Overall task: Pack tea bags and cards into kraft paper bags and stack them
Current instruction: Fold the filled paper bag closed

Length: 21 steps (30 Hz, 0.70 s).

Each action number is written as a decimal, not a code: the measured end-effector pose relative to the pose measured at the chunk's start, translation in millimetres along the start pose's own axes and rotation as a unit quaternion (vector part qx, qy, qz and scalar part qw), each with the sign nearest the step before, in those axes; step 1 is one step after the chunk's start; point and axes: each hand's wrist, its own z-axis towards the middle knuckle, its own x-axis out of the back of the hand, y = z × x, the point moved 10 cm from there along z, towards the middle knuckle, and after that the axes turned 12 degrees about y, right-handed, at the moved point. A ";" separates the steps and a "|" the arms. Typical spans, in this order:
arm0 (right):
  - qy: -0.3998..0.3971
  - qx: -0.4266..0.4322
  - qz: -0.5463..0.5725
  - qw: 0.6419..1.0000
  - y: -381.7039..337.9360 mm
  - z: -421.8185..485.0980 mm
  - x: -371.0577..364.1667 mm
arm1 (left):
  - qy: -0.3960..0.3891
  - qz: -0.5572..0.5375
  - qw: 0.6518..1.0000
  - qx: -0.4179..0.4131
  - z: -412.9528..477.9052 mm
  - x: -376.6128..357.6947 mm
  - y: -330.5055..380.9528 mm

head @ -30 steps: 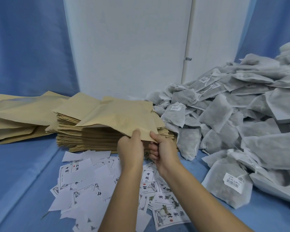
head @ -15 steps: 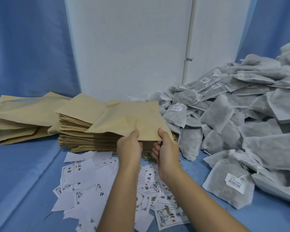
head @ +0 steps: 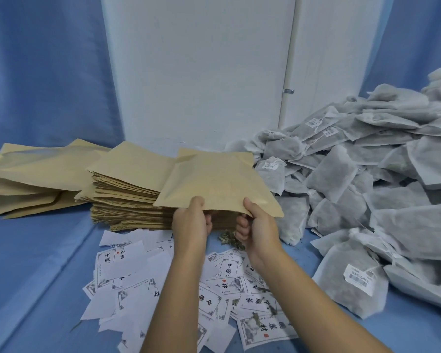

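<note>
We're holding one kraft bag (head: pixel 214 184) up by the stack (head: pixel 127 189), left hand (head: pixel 191 222) and right hand (head: pixel 255 225) each pinching its near edge. Looks like the opening step: next we spread the mouth, then reach right for a tea bag (head: pixel 341 174) and near for a card (head: pixel 262 327).

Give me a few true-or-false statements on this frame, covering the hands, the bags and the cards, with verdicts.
1. The left hand and the right hand both pinch the near edge of one kraft paper bag. True.
2. The heap of tea bags lies left of the stack of kraft paper bags. False: the heap is to the right of the stack.
3. The printed cards lie scattered on the blue cloth in front of the stack. True.
4. The right hand also holds a tea bag. False: it holds only the kraft paper bag.
</note>
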 end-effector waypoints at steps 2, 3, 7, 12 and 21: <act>0.003 -0.007 0.013 1.000 -2.4 3.8 3.1 | 0.034 -0.018 0.999 -0.007 6.9 12.1 2.9; 0.003 -0.006 0.007 1.000 -2.4 4.5 4.7 | 0.042 -0.031 0.999 0.002 9.1 15.8 2.3; 0.009 -0.005 -0.004 1.000 3.3 5.2 7.8 | 0.022 -0.037 0.999 0.028 10.8 17.0 -1.0; 0.021 -0.008 -0.004 1.000 0.0 7.5 12.6 | 0.104 -0.042 0.994 -0.012 16.1 43.6 8.6; 0.005 -0.036 0.008 0.999 4.3 3.5 6.6 | 0.117 -0.193 0.974 0.025 8.5 36.7 3.6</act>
